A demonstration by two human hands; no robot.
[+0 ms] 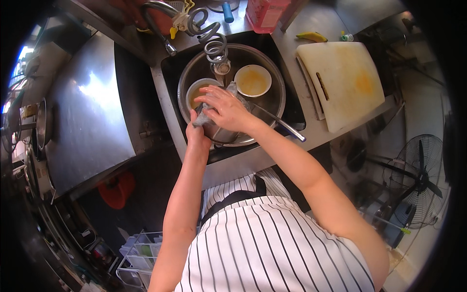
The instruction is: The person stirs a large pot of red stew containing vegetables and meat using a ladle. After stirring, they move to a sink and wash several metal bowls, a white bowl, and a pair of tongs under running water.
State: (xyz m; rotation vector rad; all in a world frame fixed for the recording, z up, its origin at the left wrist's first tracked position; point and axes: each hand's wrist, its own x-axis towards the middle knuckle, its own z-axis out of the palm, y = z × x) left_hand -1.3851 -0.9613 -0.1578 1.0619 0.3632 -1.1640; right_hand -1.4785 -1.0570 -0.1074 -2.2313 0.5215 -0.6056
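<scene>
A large steel basin (181, 85) sits in the sink (292, 106) before me. Over its near side, my left hand (197, 129) grips the edge of a metal vessel (228, 135) whose shape is partly hidden. My right hand (230, 111) lies across the vessel with a grey mesh cloth (205, 115) under its fingers and thumb. A white bowl (253, 80) with yellowish residue rests in the basin, and another pale bowl (193, 91) is partly covered by my right fingers. From beside my right wrist, a metal handle (288, 129) sticks out over the basin's rim; its joint is hidden.
A coiled spring faucet (215, 47) hangs over the basin, its spout (169, 47) to the left. On the right counter lie a stained white cutting board (346, 80) and a yellow banana-like item (312, 36). A pink jug (265, 16) stands behind. A steel worktop (91, 120) lies left.
</scene>
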